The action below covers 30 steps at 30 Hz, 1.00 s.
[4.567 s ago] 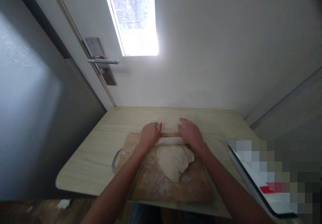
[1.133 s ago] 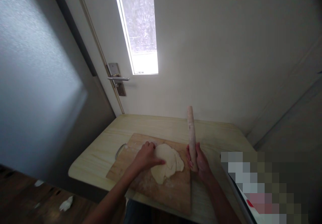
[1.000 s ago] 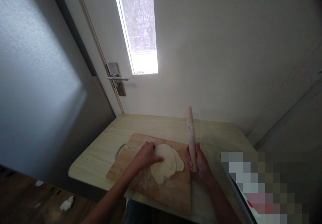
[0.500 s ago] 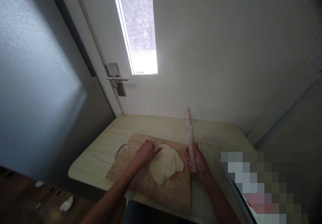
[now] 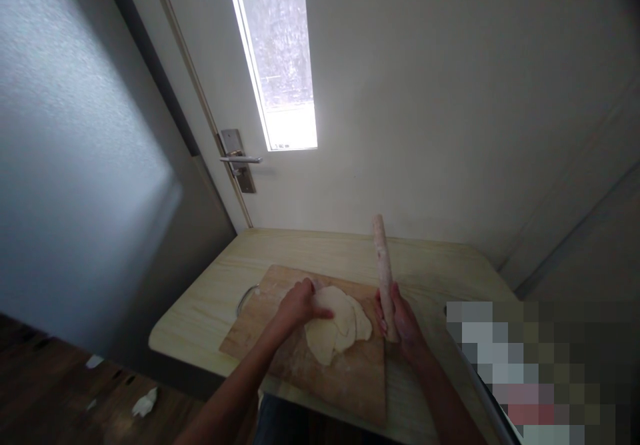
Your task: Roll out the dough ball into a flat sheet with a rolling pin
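L hand (image 5: 299, 306) on dough (image 5: 337, 330), grip unclear; R hand (image 5: 406, 326) holds rolling pin (image 5: 383, 265) nr R edge of board (image 5: 350, 386). Flattened, uneven: prob. part-rolled.

Left forearm (image 5: 249, 373): bare, entering at the lower edge left of centre, slanting up and rightward. Left hand (image 5: 299, 303): back uppermost, fingers bent, left thumb (image 5: 324, 313) stretched rightward and spread clear of them. Right forearm (image 5: 443, 391): bare, entering at the lower edge right of centre, slanting up and leftward. Right hand (image 5: 407, 325): turned on edge, palm inward, fingers curled in a grip, right thumb (image 5: 396, 291) pointing upward. Hands apart, at similar height in view. Leg (image 5: 281, 421): clothed in dark blue, partly visible between the forearms
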{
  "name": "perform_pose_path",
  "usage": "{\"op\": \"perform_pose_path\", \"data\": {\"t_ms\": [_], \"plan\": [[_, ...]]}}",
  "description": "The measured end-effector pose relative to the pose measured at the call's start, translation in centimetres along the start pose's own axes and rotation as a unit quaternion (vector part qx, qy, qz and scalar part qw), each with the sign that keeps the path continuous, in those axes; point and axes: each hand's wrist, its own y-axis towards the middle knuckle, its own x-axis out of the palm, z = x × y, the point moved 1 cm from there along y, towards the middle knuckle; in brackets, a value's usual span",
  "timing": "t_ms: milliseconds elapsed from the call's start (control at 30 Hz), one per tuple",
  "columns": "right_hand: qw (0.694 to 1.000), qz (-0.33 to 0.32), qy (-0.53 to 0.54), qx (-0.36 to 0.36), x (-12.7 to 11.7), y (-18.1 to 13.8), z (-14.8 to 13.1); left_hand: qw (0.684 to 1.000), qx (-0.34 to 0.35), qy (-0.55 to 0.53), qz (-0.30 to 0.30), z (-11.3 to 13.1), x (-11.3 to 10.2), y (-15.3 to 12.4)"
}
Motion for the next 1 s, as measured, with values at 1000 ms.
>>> {"op": "perform_pose_path", "data": {"t_ms": [1000], "plan": [[1.0,-0.004,0.003,0.01,-0.1,0.0,-0.3,0.953,0.215,-0.036,0.209,2.9,-3.8,-5.6]]}}
